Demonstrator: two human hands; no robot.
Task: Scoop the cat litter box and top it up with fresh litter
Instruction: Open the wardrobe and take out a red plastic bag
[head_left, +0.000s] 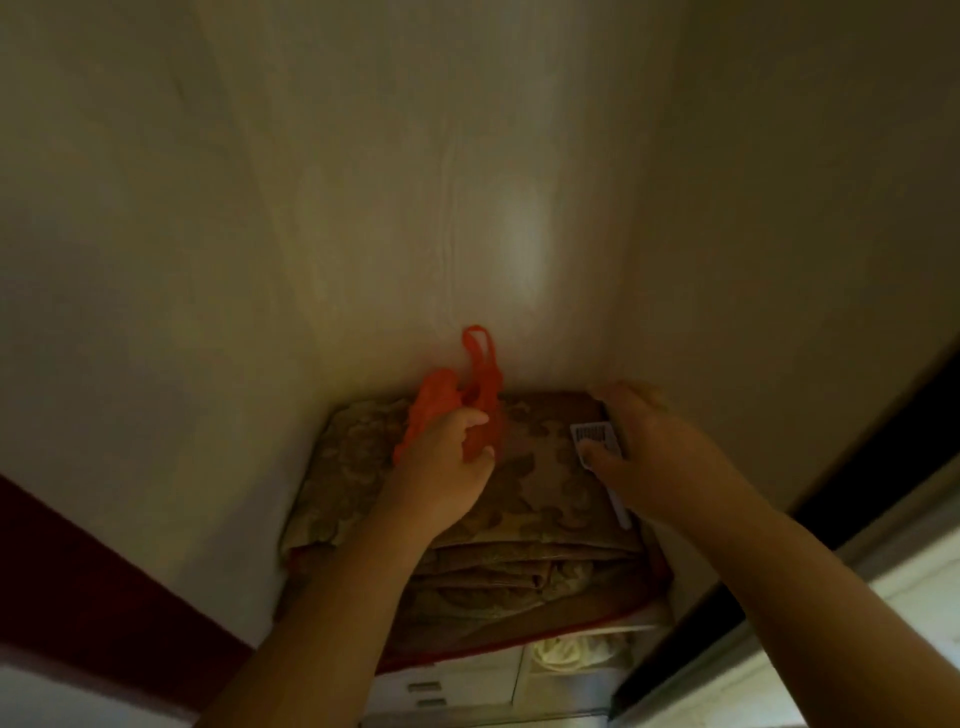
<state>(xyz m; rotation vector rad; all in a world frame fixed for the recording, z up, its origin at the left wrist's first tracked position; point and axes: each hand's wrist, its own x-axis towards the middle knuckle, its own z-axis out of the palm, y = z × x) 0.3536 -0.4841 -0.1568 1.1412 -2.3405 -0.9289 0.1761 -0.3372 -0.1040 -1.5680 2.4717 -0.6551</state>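
Forearms: both reach up from the bottom of the frame toward the centre, nearest the lens, bare.
Left hand (447, 457): centre of the frame, fingers curled round an orange plastic bag (457, 395); it holds the crumpled body of the bag while the handle loops stick up above the knuckles against the pale wall (467, 182).
Right hand (639, 436): right of centre, fingers fairly straight and spread, resting on the right edge of the folded fabric stack (467, 519); the thumb presses on or just beside a white barcode label (597, 436). It does not seem to grip anything, though the fingertips are partly hidden behind the stack's far edge.
Folded fabric stack: patterned brownish cloth in several layers, lower centre, in a corner between two pale walls; the bag lies on top of it.
Task things: no litter box, scoop or litter sack is in view, so where they are cannot be told.
Progress: judged very early. Fetching a bag, likely for the waste, looks like the step in hand; scooping and topping up all seem left to do.
Drawers (467, 680): pale plastic ones under the stack, bottom centre, with light cloth showing in one at the right.
Dark red band (78, 561): lower left, along the wall.
Dark frame edge (857, 467): right side, perhaps a door.
Obstacles: light is dim and the nook is narrow; nothing lies over the bag.
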